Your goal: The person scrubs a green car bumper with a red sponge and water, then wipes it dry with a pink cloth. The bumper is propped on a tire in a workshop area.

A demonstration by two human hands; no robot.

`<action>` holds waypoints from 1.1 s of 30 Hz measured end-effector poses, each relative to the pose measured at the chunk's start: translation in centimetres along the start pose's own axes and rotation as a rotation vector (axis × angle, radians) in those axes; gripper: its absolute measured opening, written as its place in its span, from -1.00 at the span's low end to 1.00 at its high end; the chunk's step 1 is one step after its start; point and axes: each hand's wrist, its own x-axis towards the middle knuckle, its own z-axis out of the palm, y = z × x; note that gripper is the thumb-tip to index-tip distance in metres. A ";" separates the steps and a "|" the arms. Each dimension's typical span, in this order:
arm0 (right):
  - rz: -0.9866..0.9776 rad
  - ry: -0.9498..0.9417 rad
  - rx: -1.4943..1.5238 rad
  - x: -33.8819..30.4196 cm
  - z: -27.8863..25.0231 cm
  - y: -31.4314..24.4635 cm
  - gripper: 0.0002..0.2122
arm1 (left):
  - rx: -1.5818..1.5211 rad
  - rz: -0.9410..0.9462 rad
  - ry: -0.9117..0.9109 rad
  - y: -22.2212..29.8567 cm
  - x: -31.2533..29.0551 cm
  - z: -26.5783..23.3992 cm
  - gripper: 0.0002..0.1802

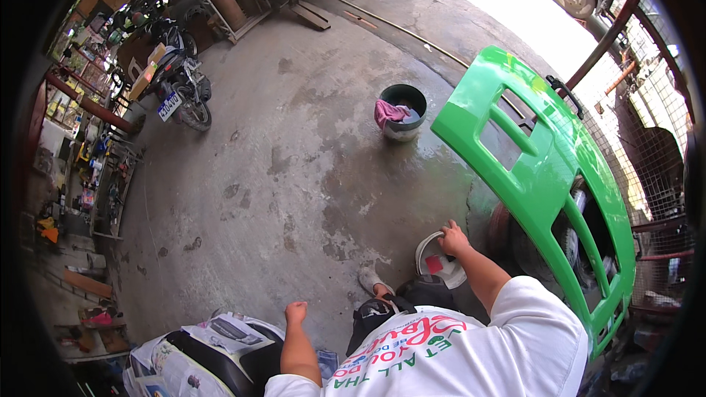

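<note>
My right hand (pixel 454 239) grips the rim of a white bucket (pixel 421 255) beside my right leg. A small red piece (pixel 434 264) lies inside it. My left hand (pixel 296 314) hangs to the left with its fingers curled in and nothing showing in them. It is above the floor, near a black part (pixel 202 367) partly covered with printed paper sheets (pixel 229 332). Close to my right arm stands a large glossy green vehicle bumper (pixel 515 169) with several cut-out openings.
A dark bucket (pixel 404 97) with a pink cloth (pixel 390 113) over its rim stands ahead on wet concrete (pixel 353 198). A motorcycle (pixel 193 95) is parked at the far left, past cluttered shelves (pixel 110 184). Tires (pixel 515 239) sit behind the bumper. A hose (pixel 390 23) crosses the floor.
</note>
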 end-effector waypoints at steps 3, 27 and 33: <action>0.107 0.077 0.112 -0.7 -0.4 -1.7 -0.55 | -0.009 -0.190 -0.028 0.9 3.8 -4.1 -0.69; 0.303 0.284 0.682 57.8 -9.8 -18.4 -0.65 | -0.074 0.175 -0.471 59.6 37.0 6.3 -0.66; 0.566 0.132 0.742 70.7 -12.6 -14.9 -0.64 | 0.117 0.528 -0.547 79.1 48.2 16.5 -0.56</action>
